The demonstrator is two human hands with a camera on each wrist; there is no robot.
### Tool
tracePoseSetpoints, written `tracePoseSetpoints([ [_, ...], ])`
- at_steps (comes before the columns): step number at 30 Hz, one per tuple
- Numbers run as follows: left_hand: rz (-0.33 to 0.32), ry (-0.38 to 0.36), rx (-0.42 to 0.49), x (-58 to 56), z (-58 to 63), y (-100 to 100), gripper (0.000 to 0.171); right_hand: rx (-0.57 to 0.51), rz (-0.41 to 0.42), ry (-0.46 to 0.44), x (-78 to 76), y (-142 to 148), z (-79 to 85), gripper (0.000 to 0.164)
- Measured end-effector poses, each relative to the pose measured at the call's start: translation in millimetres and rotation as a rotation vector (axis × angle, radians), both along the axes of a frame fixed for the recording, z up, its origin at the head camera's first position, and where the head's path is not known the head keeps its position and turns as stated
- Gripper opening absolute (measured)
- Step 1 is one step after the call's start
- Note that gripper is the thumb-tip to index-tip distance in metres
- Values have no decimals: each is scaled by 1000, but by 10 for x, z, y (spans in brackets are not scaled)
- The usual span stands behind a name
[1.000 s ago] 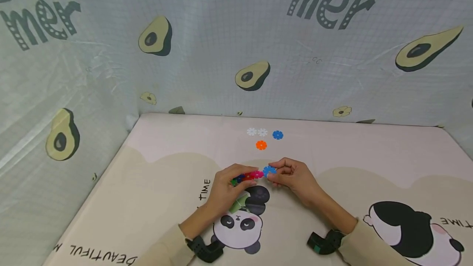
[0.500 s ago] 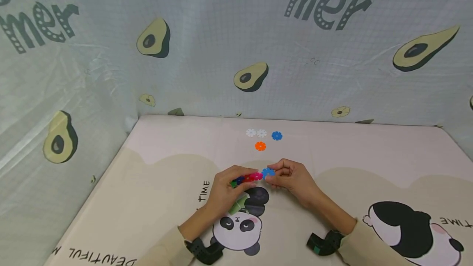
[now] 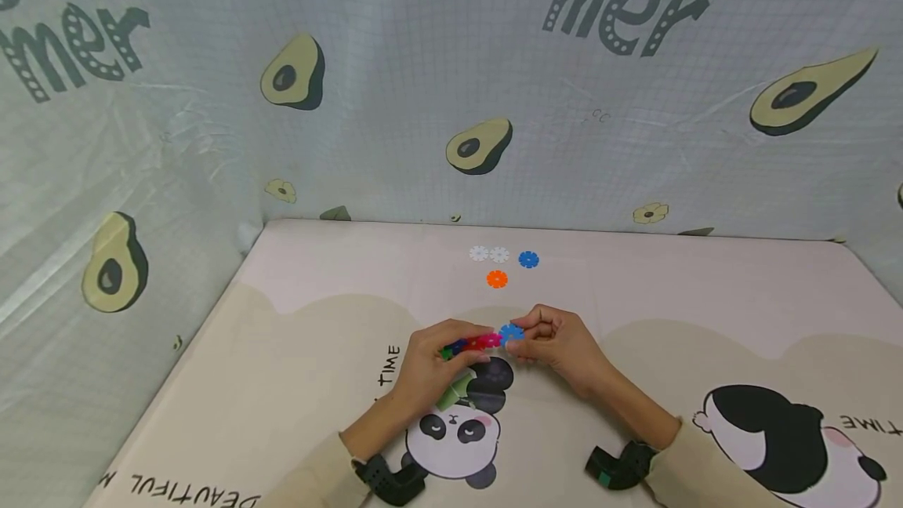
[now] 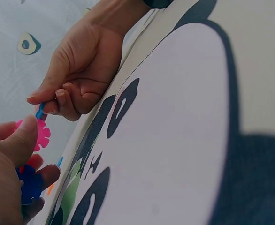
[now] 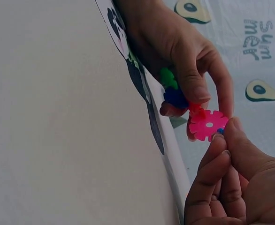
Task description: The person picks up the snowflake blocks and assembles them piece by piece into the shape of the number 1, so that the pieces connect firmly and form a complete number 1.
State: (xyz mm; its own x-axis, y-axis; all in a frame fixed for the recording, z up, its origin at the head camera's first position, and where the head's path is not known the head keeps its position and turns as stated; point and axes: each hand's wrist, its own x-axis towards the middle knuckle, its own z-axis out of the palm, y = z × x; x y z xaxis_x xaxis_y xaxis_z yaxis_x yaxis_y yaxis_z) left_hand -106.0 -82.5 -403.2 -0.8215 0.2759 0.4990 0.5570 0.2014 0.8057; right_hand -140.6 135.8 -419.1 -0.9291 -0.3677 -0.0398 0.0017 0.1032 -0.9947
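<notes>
My left hand [image 3: 433,355] holds a short chain of joined notched plastic snowflake discs between thumb and fingers. In the right wrist view the chain runs from a green disc [image 5: 168,77] through a dark blue disc [image 5: 176,97] and a red disc [image 5: 195,110] to a pink disc [image 5: 208,125] at its free end. My right hand [image 3: 560,343] pinches a light blue disc [image 3: 511,334] by its edge. That disc meets the pink one edge to edge, at an angle; how deep the notches engage is hidden by fingertips.
Farther back on the table [image 3: 635,281] lie two white discs [image 3: 489,254], a blue disc [image 3: 528,259] and an orange disc [image 3: 497,279]. A printed cloth wall [image 3: 388,100] rises behind the table's back edge.
The light blue disc has come slightly left against the pink disc, closing the small gap between them. My left hand keeps its hold on the chain.
</notes>
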Motion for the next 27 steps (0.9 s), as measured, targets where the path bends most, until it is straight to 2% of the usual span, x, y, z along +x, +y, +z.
tracePoseSetpoints([
  [16,-10,-42,-31,18,8,-11,25,-46,19,6,17,-19,-20,34],
  [27,-25,-34,-37,20,10,-8,23,-20,18,21,37,-12,-18,30],
])
